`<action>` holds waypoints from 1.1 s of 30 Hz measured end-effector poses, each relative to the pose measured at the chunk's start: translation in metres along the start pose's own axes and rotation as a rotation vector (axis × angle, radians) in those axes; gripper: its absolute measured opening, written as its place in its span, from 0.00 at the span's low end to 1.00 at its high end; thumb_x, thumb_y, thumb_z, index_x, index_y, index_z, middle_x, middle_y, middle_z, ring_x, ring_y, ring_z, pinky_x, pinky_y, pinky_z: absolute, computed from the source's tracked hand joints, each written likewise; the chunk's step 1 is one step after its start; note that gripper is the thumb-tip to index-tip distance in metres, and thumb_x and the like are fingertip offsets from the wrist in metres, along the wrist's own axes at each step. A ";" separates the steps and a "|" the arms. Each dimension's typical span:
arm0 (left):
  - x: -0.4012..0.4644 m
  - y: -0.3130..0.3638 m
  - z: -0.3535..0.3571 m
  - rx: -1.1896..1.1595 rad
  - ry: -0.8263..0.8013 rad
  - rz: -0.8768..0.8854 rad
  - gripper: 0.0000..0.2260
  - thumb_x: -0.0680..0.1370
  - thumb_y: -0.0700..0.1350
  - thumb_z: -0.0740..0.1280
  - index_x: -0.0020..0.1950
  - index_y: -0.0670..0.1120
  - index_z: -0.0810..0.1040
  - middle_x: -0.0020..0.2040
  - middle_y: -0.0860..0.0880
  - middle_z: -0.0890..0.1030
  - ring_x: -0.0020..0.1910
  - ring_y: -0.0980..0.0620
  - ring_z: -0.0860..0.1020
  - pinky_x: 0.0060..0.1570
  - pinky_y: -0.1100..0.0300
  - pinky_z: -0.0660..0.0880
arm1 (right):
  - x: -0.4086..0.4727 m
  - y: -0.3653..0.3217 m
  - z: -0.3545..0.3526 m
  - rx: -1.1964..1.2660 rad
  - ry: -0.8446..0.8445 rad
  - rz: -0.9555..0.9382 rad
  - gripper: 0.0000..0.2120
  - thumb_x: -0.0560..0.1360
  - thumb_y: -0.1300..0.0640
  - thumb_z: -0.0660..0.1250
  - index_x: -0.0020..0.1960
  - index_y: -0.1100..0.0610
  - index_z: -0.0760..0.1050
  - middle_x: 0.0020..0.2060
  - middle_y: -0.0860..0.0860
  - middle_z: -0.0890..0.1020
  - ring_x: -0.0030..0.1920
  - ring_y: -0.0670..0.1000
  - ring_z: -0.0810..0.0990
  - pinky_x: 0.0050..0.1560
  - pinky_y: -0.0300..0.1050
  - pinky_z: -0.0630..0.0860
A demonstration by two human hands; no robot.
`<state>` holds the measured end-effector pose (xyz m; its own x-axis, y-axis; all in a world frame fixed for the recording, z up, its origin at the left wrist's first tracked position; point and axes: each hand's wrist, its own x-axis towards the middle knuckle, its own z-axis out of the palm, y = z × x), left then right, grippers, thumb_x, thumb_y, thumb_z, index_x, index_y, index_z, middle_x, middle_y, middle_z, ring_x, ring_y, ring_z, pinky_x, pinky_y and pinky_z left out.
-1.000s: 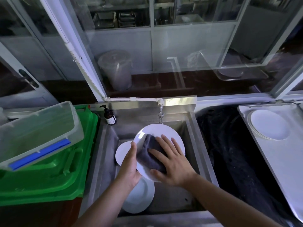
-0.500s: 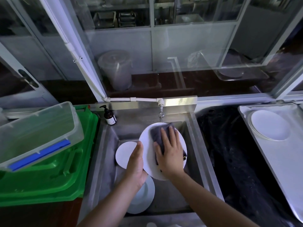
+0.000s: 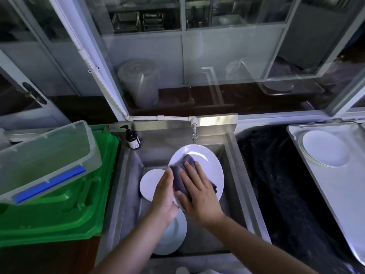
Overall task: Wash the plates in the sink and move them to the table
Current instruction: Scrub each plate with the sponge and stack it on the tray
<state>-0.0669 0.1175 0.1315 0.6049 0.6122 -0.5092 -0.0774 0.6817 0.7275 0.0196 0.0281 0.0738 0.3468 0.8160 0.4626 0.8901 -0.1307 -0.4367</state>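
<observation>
Sliding leftward since earlier: cloth.

I see a dull brushed-metal sink, a glossy white plate wiped with dark, soft cloth, a clear plastic tub, and what may be green moulded plastic.

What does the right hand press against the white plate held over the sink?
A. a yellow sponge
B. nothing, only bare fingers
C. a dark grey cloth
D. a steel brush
C: the right hand lies flat on a dark grey cloth spread on the white plate, while the left hand grips the plate's edge over the sink.
</observation>
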 end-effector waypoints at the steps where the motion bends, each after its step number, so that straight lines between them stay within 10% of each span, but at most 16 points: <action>1: -0.002 0.001 0.000 -0.005 -0.007 -0.006 0.29 0.81 0.61 0.59 0.72 0.42 0.75 0.68 0.43 0.81 0.68 0.46 0.79 0.69 0.46 0.72 | -0.001 0.016 -0.002 -0.025 0.005 0.000 0.26 0.83 0.47 0.61 0.79 0.54 0.65 0.79 0.53 0.63 0.80 0.60 0.57 0.74 0.61 0.65; 6: -0.007 0.004 0.012 0.057 0.017 -0.024 0.26 0.80 0.64 0.58 0.67 0.47 0.78 0.61 0.45 0.84 0.58 0.47 0.84 0.56 0.48 0.80 | 0.024 0.021 -0.011 0.003 0.065 0.514 0.28 0.84 0.40 0.49 0.81 0.49 0.59 0.81 0.47 0.57 0.82 0.55 0.50 0.77 0.61 0.59; 15: -0.013 0.012 0.010 -0.064 -0.078 0.065 0.27 0.80 0.59 0.58 0.70 0.42 0.76 0.65 0.42 0.82 0.65 0.46 0.81 0.66 0.48 0.76 | 0.015 0.018 -0.025 -0.022 0.007 -0.046 0.24 0.84 0.54 0.58 0.79 0.58 0.64 0.79 0.56 0.62 0.80 0.64 0.54 0.78 0.61 0.57; 23: -0.021 0.005 0.018 0.042 0.044 0.100 0.27 0.77 0.62 0.64 0.68 0.46 0.79 0.61 0.45 0.84 0.60 0.45 0.83 0.64 0.41 0.77 | 0.045 0.016 -0.022 0.150 -0.071 0.388 0.33 0.77 0.61 0.51 0.82 0.56 0.51 0.82 0.55 0.46 0.81 0.54 0.39 0.76 0.37 0.34; 33: -0.021 -0.001 -0.005 0.114 0.098 0.037 0.17 0.85 0.55 0.59 0.65 0.49 0.81 0.60 0.46 0.85 0.60 0.48 0.83 0.58 0.49 0.79 | 0.048 -0.018 -0.003 0.251 -0.160 0.376 0.39 0.71 0.48 0.43 0.81 0.57 0.55 0.82 0.52 0.47 0.82 0.56 0.41 0.80 0.51 0.43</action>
<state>-0.0831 0.1059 0.1389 0.5229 0.6759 -0.5194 -0.0045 0.6115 0.7912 0.0209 0.0685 0.1064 0.5638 0.8171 0.1208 0.6057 -0.3096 -0.7330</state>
